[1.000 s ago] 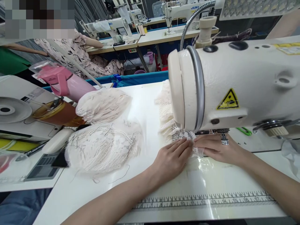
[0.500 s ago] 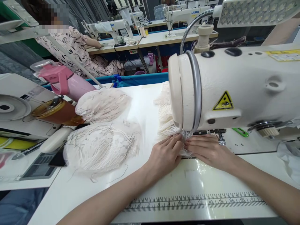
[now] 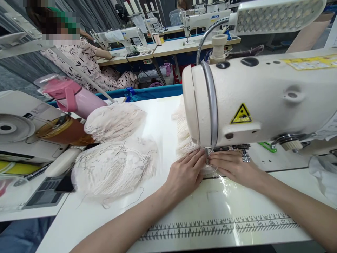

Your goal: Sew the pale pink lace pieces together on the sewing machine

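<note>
The left hand (image 3: 184,172) lies palm down, with its fingers close together and a little bent, on a cream lace cloth with thin threads (image 3: 183,135). The right hand (image 3: 234,165) is just beside it, flat, with its long fingers pointing in at the same cloth. The fingertips touch the cloth, but I cannot tell if either hand pinches it.

Now from the left. A see-through brown cup (image 3: 67,130) leans in the view, and near it is a pink bottle with a handle (image 3: 79,98). Behind them, a person in pale pink clothes with dark leaf shapes (image 3: 84,63) sits with an arm on another table. Next come two puffy heaps of cream lace, an upper heap (image 3: 116,119) and a bigger lower heap (image 3: 113,172), right by each other on the shiny white table (image 3: 163,207).

Then comes the cream lace cloth. It lies on the table beside the round end of a big white sewing machine (image 3: 265,95), and its near end is under the hands. Black ruler marks (image 3: 223,226) run along the table's near edge. Over the machine is a white lamp with many little lights (image 3: 279,17). A small bright green tool (image 3: 268,146) lies past the right hand.
</note>
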`<state>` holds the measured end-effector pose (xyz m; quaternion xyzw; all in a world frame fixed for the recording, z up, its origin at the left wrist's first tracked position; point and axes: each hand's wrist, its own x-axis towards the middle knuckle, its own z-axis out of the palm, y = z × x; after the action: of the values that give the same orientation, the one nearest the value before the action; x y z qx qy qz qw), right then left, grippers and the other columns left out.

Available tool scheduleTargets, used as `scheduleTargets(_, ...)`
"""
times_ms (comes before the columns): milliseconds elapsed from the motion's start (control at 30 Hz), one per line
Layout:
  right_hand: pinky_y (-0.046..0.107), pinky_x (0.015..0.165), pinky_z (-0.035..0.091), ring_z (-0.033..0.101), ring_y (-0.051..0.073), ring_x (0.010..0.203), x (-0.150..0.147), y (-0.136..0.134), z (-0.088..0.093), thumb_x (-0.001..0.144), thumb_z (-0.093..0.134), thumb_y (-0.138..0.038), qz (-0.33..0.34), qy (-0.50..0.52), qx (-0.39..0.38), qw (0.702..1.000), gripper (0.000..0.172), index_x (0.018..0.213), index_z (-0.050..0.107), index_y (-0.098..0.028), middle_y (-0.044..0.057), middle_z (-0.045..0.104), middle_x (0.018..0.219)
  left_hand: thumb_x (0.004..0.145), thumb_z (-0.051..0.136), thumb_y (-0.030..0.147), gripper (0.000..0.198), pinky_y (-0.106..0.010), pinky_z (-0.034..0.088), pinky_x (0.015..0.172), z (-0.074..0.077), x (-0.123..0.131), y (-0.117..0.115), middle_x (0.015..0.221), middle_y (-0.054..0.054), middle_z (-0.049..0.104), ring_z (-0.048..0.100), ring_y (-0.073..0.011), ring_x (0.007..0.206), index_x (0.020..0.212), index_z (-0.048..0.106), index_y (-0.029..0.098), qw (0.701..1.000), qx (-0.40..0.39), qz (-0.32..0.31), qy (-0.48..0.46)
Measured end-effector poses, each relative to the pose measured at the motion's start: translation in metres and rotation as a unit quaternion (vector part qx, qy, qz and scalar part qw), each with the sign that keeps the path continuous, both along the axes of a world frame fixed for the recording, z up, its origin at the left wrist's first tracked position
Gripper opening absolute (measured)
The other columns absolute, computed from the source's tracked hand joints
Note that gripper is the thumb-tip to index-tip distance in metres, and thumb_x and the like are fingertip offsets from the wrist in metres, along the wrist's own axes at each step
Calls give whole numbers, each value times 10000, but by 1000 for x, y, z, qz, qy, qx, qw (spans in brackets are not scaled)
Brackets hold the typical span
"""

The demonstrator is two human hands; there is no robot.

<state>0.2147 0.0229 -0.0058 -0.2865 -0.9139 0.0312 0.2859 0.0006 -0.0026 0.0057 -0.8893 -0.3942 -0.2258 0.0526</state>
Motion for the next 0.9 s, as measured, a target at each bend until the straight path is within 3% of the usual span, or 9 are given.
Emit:
scheduleTargets(400, 340, 843, 540, 671, 177, 930, 5, 0, 3, 899, 490, -162, -26, 29, 7, 999, 242, 1030, 676, -245, 23, 717, 1028, 851, 511, 185, 354, -391, 538, 944, -1, 1, 0, 1228, -87, 637, 590, -246, 1161, 1188, 610, 139, 1000, 19, -5, 15)
scheduleTargets(567, 352, 756, 561, 665, 191, 908, 8, -1, 11, 932, 411, -195, -38, 40, -39, 998, 299, 1028, 678, -288, 7, 705, 1036, 874, 507, 209, 327, -398, 542, 928, 1, 3, 0, 1218, -93, 642, 587, -250, 1165, 1180, 612, 153, 1000, 15, -7, 16)
scheduleTargets(900, 344, 663, 550, 648, 186, 740, 4, -1, 20, 950, 371, -282, -81, 91, -156, 980, 305, 946, 675, -293, 6, 691, 821, 881, 484, 205, 338, -381, 545, 919, -2, 3, 4, 1234, -78, 634, 570, -244, 1185, 1190, 616, 165, 1000, 8, 3, 13)
